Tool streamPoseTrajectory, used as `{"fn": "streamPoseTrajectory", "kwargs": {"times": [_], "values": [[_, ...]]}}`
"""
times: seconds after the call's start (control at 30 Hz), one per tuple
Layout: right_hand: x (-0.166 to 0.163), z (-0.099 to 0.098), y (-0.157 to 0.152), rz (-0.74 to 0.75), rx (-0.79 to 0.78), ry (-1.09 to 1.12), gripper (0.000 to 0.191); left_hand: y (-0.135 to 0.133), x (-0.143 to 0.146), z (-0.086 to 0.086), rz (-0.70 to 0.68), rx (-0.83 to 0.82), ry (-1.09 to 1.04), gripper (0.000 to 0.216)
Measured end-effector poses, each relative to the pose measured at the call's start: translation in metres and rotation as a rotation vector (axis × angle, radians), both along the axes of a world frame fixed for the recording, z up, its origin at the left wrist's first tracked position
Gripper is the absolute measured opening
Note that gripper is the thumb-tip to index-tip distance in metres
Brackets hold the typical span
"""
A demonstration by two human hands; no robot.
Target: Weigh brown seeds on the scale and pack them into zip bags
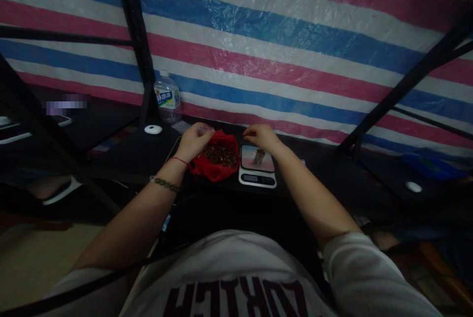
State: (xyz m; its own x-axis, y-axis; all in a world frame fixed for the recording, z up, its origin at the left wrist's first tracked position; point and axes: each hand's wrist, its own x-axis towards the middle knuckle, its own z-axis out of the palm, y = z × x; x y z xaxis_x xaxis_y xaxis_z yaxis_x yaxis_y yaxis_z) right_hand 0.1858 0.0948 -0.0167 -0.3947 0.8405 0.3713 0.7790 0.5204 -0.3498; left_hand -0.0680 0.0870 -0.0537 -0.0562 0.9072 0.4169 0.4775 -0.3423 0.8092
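My left hand [195, 141] is at the left rim of a red plastic bag [212, 172], its fingers closed on a small clear plastic piece [204, 130] whose shape is hard to make out. Inside the red bag lies a heap of small brown dried pieces [220, 153]. Right of the bag, close beside it, stands a white digital kitchen scale [271, 182]. A small bundle of brownish pieces [259, 156] rests on its shiny plate. Over the scale's far edge hovers my right hand [261, 138], fingers curled together; whatever they may hold is too small to tell.
A clear plastic bottle [168, 98] stands behind my left hand by a black metal post [137, 26]. White oval objects lie on the dark tabletop at left [152, 130] and right [413, 187]. A striped plastic sheet [258, 51] hangs behind the table.
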Motion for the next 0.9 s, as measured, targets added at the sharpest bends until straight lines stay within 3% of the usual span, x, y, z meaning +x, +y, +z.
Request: {"fn": "streamPoseTrajectory", "kwargs": {"times": [0.17,0.5,0.77,0.9], "values": [[0.049,-0.007,-0.002,-0.125,-0.054,-0.017,0.013,0.002,0.001,-0.002,-0.001,0.004,0.006,0.039],[0.06,-0.036,-0.004,-0.107,-0.197,0.113,0.013,0.0,0.002,-0.003,0.004,0.001,0.025,0.038],[0.066,-0.032,-0.007,-0.09,-0.133,0.11,0.013,0.001,0.0,-0.003,0.004,0.008,0.033,0.039],[0.052,-0.019,-0.01,-0.122,-0.002,0.133,0.02,0.001,0.0,-0.003,0.006,0.002,0.015,0.04]]}}
